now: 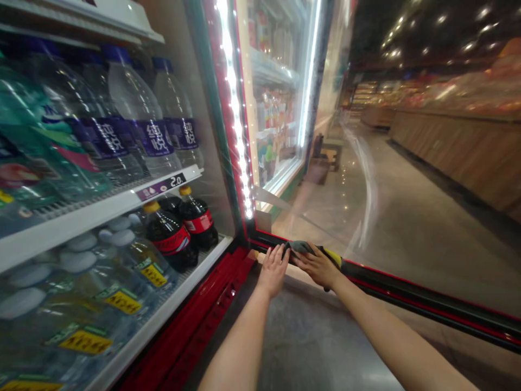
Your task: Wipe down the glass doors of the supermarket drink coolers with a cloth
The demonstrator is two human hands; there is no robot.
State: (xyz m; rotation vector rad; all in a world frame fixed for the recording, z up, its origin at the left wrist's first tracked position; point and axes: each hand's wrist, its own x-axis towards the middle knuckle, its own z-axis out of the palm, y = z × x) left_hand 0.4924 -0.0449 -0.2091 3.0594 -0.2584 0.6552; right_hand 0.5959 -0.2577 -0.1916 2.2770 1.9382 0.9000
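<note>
My left hand [273, 269] rests with fingers stretched out on the bottom edge of the open glass fridge door [407, 296], fingertips touching a grey cloth [300, 247]. My right hand [319, 267] lies just to the right and presses the same cloth onto the door's lower frame, fingers closed over it. A yellow part [332, 256] shows beside the right hand; I cannot tell if it belongs to the cloth. The door's glass pane [358, 179] stands above both hands.
The fridge's shelves on the left hold large water bottles [138, 125] above and cola bottles [183, 228] with capped drinks below. A red sill [211, 309] runs under the shelves. A lit LED strip [236, 119] lines the frame. A shop aisle with wooden counters [456, 146] lies beyond.
</note>
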